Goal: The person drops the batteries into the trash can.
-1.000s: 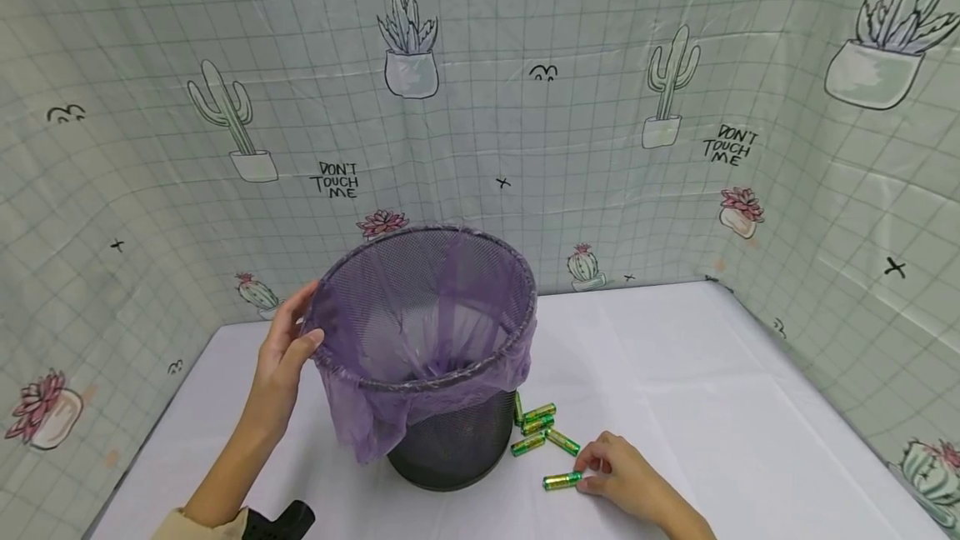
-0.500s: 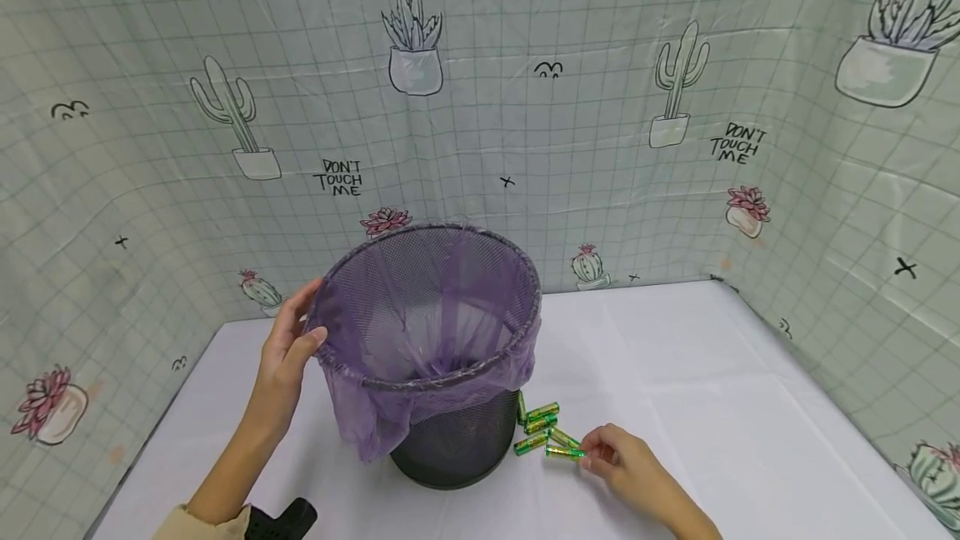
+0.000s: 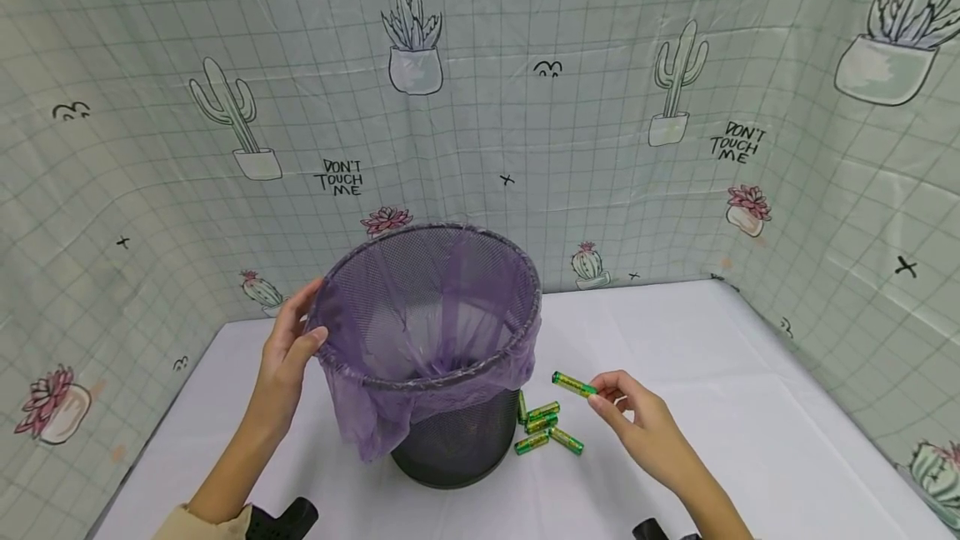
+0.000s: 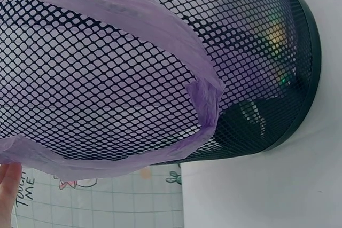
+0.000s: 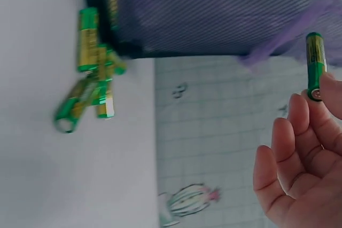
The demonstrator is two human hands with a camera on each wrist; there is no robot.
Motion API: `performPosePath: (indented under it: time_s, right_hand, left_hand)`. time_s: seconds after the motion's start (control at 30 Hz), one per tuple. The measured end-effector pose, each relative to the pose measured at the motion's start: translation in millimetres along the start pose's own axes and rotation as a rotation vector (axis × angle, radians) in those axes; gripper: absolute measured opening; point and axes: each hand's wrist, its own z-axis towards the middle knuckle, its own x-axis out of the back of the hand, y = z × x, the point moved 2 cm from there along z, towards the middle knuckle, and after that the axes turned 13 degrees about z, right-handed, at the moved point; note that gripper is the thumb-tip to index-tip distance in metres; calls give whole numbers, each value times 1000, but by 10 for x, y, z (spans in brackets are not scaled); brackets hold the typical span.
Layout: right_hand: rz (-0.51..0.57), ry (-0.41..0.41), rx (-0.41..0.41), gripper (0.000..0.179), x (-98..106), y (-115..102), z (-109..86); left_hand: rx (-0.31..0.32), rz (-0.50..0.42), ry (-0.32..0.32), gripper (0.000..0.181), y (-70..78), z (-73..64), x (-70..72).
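A black mesh wastebasket stands upright, lined with a purple plastic bag folded over its rim. My left hand holds that rim at the left side, thumb over the edge; in the left wrist view only some fingers show at the lower left. Between thumb and fingertips my right hand pinches one end of a green and gold battery, raised right of the bin. The right wrist view shows this battery pointing away from the fingertips.
Several more such batteries lie on the white tabletop against the bin's right base, one partly hidden behind it. A gridded cloth backdrop with cactus prints surrounds the table's back and sides. Black wrist devices sit at the lower edge.
My right hand has slid the battery toward the others, then lifted it up and away from the table. My left hand stays on the rim, and the bin has not moved.
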Motion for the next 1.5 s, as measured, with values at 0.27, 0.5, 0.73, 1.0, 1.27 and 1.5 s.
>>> performPosePath:
  time_s: [0.27,0.5,0.73,1.0,1.27,1.5]
  right_hand:
    - [17,32,102,10,103,-381,123]
    - [42,47,231,10,124,-638,223]
    - [57,31,327,11,84,-823,296]
    - [45,2,395,15,-9,-937,371]
    - [15,-10,434,16,-98,-979,432]
    - [-3,-23,412,15,-155,-1020,480]
  left_hand:
    - [2,5,-5,52,-8,2,1]
    - [0,-14,-6,53,-14,6,-1]
    - [5,-23,-13,53,-13,8,-1]
    - [6,-16,-9,53,-14,4,-2]
    - [-1,-11,-8,53,-13,8,-11]
    - [-4,-5,-4,53,-21,11,-3]
